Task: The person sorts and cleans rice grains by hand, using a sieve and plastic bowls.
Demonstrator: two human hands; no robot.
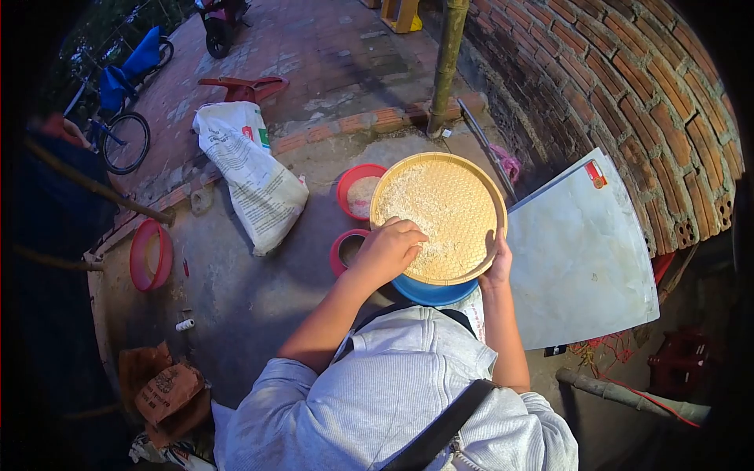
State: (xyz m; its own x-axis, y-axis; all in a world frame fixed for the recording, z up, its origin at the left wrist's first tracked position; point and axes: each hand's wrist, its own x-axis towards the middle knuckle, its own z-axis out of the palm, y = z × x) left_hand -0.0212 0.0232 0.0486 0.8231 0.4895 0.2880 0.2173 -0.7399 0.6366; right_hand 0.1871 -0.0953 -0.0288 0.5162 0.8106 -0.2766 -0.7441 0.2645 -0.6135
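A round woven winnowing tray [479, 200] is held tilted in front of me, with pale grains [408, 184] that look like rice scattered over its left and lower parts. My right hand [496, 263] grips the tray's right rim, thumb on top. Over the tray's lower left side, my left hand [393, 250] has its fingers curled together among the grains; anything pinched in them is hidden. Beneath the tray shows part of a blue basin [436, 292]. A red bowl with pale grain [363, 195] and a second red bowl [339, 255] stand to its left.
A white printed sack [255, 180] lies left of the bowls, and a red basin [151, 255] rests farther left. To the right lies a large grey-white panel [581, 259] beside a brick wall [644, 102]. A bamboo post [448, 71] rises ahead.
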